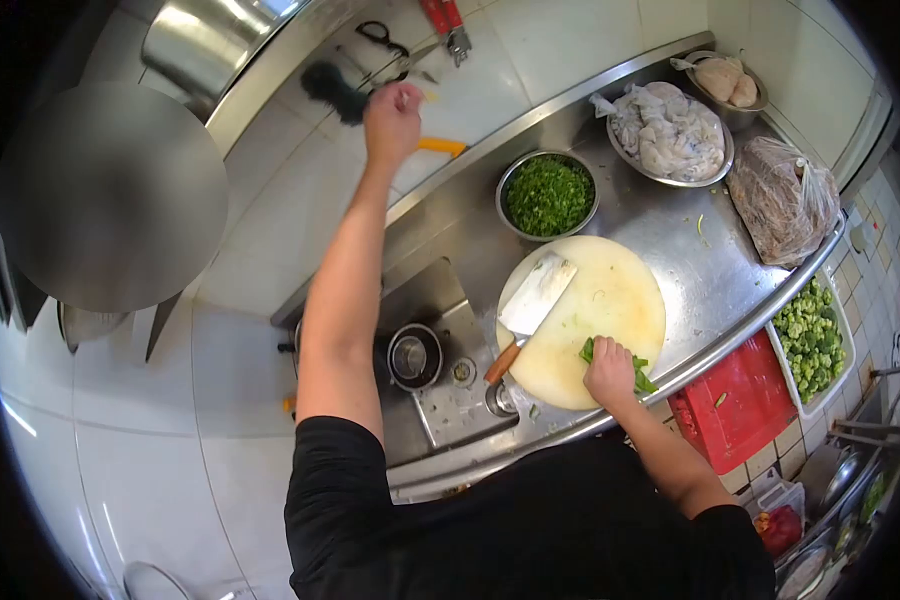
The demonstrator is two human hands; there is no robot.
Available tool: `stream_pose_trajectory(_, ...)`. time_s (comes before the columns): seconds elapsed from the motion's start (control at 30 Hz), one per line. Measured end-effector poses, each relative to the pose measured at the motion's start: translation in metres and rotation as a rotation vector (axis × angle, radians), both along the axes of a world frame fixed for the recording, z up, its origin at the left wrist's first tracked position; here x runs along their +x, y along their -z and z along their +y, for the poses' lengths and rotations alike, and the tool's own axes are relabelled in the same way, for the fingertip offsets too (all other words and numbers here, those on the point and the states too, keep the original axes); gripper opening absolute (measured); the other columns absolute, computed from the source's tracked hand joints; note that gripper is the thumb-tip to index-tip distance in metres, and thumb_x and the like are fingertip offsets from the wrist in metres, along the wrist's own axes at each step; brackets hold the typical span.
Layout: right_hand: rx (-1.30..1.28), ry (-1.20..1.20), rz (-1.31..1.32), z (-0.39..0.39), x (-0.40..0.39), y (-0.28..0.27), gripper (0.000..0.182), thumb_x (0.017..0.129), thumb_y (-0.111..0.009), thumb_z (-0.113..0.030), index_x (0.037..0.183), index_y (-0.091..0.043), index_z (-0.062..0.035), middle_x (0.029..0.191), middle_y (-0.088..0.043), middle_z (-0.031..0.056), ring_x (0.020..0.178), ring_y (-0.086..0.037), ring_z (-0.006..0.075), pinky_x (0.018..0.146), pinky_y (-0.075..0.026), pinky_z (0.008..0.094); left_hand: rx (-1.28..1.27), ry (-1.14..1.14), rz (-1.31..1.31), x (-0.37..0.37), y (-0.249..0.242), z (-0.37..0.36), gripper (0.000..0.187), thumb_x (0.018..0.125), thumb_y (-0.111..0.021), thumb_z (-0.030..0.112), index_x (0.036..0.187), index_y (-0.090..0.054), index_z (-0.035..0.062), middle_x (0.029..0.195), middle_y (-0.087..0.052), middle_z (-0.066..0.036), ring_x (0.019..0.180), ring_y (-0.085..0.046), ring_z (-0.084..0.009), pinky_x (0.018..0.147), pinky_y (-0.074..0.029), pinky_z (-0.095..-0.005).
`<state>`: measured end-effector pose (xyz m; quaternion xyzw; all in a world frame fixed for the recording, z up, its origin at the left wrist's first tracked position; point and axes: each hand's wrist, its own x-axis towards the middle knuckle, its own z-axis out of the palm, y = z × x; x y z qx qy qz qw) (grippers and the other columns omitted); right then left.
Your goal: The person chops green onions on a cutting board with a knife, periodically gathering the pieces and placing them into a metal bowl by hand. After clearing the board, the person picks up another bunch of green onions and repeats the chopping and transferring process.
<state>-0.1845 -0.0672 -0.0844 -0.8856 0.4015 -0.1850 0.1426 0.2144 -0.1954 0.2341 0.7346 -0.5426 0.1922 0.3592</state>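
My right hand (610, 373) is closed on a small bunch of green leaves (644, 378) at the near right edge of the round cutting board (625, 290). A cleaver (538, 292) lies flat on the board's left side, its wooden handle over the edge. Raised to the tiled wall, my left hand (393, 112) has its fingers curled; whatever they hold, if anything, is hidden. Around it are a dark brush (332, 90), black-handled scissors (380, 38) and a yellow-orange handle (442, 147).
Behind the board stands a bowl of chopped greens (550, 195). Farther right are a bowl of bagged food (668, 135) and a plastic bag (785, 200). A sink with a metal pot (415, 357) lies left. Below the counter sit a red crate (735, 405) and a broccoli tub (808, 340).
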Motion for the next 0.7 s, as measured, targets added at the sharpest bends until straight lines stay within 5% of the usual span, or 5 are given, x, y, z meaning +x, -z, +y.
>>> stream_pose_trajectory(0.13, -0.038, 0.010, -0.065, 0.002, -0.002, -0.002, 0.031, 0.076, -0.056, -0.008, 0.106, -0.055, -0.0012, 0.088, -0.058, 0.0128, 0.080, -0.058, 0.0306, 0.073, -0.046, 0.0426, -0.089, 0.005, -0.076, 0.019, -0.065, -0.088, 0.016, 0.086, -0.065, 0.024, 0.088, -0.071, 0.0093, 0.076, -0.069, -0.013, 0.072, -0.067, -0.0295, 0.068, -0.051, -0.0398)
stream_pose_trajectory(0.23, -0.057, 0.022, -0.075, 0.003, -0.002, -0.006, 0.033, 0.074, -0.056, -0.009, 0.106, -0.056, -0.0009, 0.087, -0.057, 0.0120, 0.079, -0.057, 0.0295, 0.072, -0.045, 0.0412, -0.081, 0.056, -0.101, 0.031, -0.088, -0.151, 0.027, 0.090, -0.063, 0.035, 0.099, -0.072, 0.0111, 0.090, -0.072, -0.012, 0.086, -0.069, -0.0316, 0.078, -0.052, -0.0416)
stream_pose_trajectory(0.3, -0.037, -0.001, -0.064, 0.004, -0.003, -0.006, 0.033, 0.074, -0.056, -0.009, 0.106, -0.056, -0.0007, 0.087, -0.057, 0.0118, 0.079, -0.057, 0.0293, 0.072, -0.045, 0.0410, -0.110, -0.122, -0.580, 0.032, -0.092, -0.189, 0.030, 0.091, -0.057, 0.039, 0.101, -0.072, 0.0143, 0.092, -0.073, -0.012, 0.089, -0.069, -0.0325, 0.081, -0.052, -0.0425)
stream_pose_trajectory(0.33, -0.032, 0.003, -0.069, 0.004, -0.004, -0.008, 0.033, 0.075, -0.056, -0.010, 0.106, -0.057, -0.0014, 0.087, -0.057, 0.0115, 0.080, -0.057, 0.0292, 0.073, -0.045, 0.0406, -0.142, -0.197, -0.300, 0.034, -0.097, -0.210, 0.034, 0.092, -0.052, 0.041, 0.102, -0.073, 0.0172, 0.096, -0.074, -0.011, 0.095, -0.069, -0.0323, 0.084, -0.053, -0.0427)
stream_pose_trajectory(0.7, 0.018, 0.012, -0.056, 0.007, -0.005, -0.009, 0.032, 0.076, -0.057, -0.014, 0.106, -0.058, -0.0033, 0.090, -0.058, 0.0103, 0.083, -0.058, 0.0283, 0.075, -0.045, 0.0409, -0.037, -0.334, -0.234, 0.044, -0.102, -0.242, 0.030, 0.090, -0.053, 0.034, 0.102, -0.074, 0.0168, 0.103, -0.073, -0.011, 0.099, -0.069, -0.0325, 0.086, -0.054, -0.0438)
